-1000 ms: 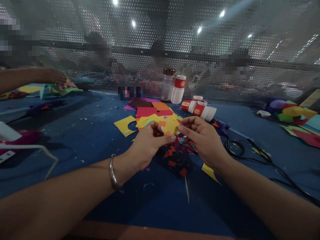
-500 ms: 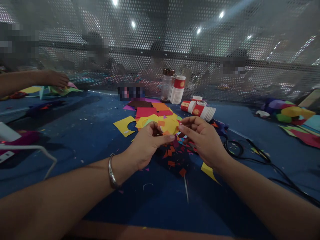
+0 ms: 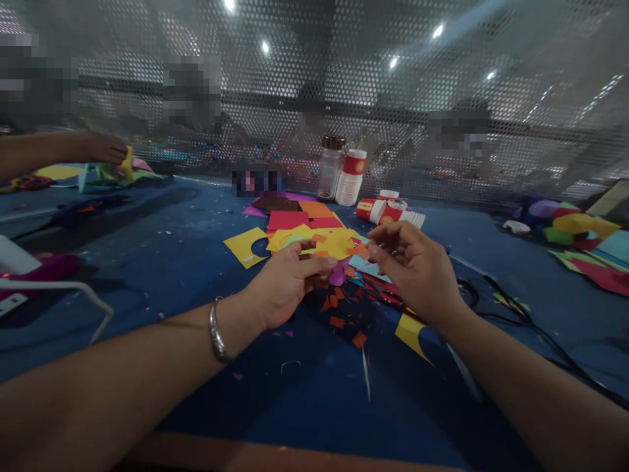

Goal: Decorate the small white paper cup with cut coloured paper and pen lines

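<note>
My left hand (image 3: 287,282), with a metal bangle on its wrist, is closed around a yellow paper piece (image 3: 335,247) dotted with small orange squares. A pink scrap (image 3: 339,272) hangs just under the thumb. My right hand (image 3: 417,269) hovers a little to the right, fingers curled and pinched on a small scrap I cannot make out. Below both hands lie several orange and red paper bits (image 3: 344,314) on the blue table (image 3: 171,275).
Coloured paper sheets (image 3: 289,223) lie behind the hands, with a jar (image 3: 330,168) and stacked red-and-white paper cups (image 3: 351,177) further back. Black cables (image 3: 501,301) run at the right. Another person's hand (image 3: 101,147) works on paper at far left. A mesh screen stands behind.
My right hand has pulled away to the right from the yellow piece. My left hand keeps hold of it and has sunk slightly.
</note>
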Demonstrator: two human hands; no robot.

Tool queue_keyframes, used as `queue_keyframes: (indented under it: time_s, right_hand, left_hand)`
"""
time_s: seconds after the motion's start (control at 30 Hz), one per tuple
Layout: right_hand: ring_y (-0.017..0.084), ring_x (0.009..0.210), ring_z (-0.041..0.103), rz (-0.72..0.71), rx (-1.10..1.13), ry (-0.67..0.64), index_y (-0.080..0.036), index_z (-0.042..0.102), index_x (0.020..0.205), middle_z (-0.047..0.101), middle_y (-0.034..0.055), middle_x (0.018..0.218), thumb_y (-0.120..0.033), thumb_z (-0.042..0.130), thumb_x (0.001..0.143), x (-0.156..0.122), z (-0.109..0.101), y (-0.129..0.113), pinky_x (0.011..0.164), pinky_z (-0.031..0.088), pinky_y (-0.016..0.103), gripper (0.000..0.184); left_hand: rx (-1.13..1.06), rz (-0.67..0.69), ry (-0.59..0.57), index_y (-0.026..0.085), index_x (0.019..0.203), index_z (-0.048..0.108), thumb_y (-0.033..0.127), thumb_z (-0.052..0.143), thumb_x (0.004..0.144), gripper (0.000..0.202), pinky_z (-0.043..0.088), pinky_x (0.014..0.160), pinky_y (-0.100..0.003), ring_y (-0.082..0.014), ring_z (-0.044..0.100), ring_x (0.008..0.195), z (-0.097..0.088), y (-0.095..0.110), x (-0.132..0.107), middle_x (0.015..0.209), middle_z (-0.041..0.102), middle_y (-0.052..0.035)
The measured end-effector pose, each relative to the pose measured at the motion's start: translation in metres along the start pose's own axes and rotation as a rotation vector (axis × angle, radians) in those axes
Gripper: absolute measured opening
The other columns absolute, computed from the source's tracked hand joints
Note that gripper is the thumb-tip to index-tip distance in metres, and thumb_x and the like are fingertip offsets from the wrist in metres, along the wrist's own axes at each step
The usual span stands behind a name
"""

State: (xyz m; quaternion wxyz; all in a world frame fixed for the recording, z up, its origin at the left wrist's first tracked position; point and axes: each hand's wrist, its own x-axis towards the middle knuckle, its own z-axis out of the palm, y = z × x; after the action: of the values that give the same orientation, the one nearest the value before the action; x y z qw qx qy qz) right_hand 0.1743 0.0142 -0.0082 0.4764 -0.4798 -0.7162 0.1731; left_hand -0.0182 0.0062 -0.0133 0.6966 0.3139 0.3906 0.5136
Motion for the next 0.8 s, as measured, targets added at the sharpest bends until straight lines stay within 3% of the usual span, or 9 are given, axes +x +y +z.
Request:
queue_keyframes:
  time_s: [0.1, 0.37, 0.6, 0.8]
  right_hand:
    - [0.018, 0.077, 0.066, -0.105, -0.14, -0.041, -0.022, 0.066, 0.099, 0.071, 0.0054, 0.095, -0.026, 0.065, 0.087, -0.0014, -0.0035, -0.0015, 0.064, 0.054, 0.031, 0.013]
    - [0.027, 0.103, 0.067, -0.313, -0.318, -0.165, -0.022, 0.064, 0.119, 0.065, 0.0119, 0.115, -0.018, 0.064, 0.086, -0.0017, -0.0053, 0.0036, 0.071, 0.059, 0.037, 0.034]
    - [0.028, 0.109, 0.064, -0.405, -0.316, -0.147, -0.023, 0.069, 0.113, 0.064, 0.0116, 0.114, -0.017, 0.064, 0.089, -0.003, -0.0052, 0.0055, 0.079, 0.059, 0.041, 0.025]
    - [0.029, 0.109, 0.064, -0.437, -0.353, -0.158, -0.023, 0.069, 0.111, 0.065, 0.013, 0.114, -0.019, 0.063, 0.09, -0.003, -0.0061, 0.0047, 0.078, 0.059, 0.042, 0.022]
  left_hand:
    - [-0.004, -0.009, 0.003, 0.015, 0.116, 0.052, -0.004, 0.069, 0.084, 0.041, 0.054, 0.064, -0.023, -0.0112, 0.065, 0.065, -0.0017, 0.0017, -0.0007, 0.083, 0.072, -0.0031]
    - [0.005, -0.035, -0.057, 0.017, 0.112, 0.06, 0.002, 0.073, 0.081, 0.037, 0.057, 0.071, -0.028, -0.0169, 0.072, 0.083, -0.0062, 0.0034, -0.0007, 0.101, 0.076, -0.0084]
    - [-0.009, -0.117, -0.123, 0.015, 0.109, 0.065, 0.001, 0.072, 0.08, 0.033, 0.057, 0.071, -0.027, -0.0164, 0.072, 0.079, -0.0072, 0.0053, 0.0009, 0.091, 0.076, -0.0052]
    - [0.013, -0.123, -0.156, 0.013, 0.105, 0.07, 0.005, 0.071, 0.082, 0.024, 0.058, 0.069, -0.025, -0.0138, 0.071, 0.076, -0.0081, 0.0069, -0.0006, 0.1, 0.077, -0.0085]
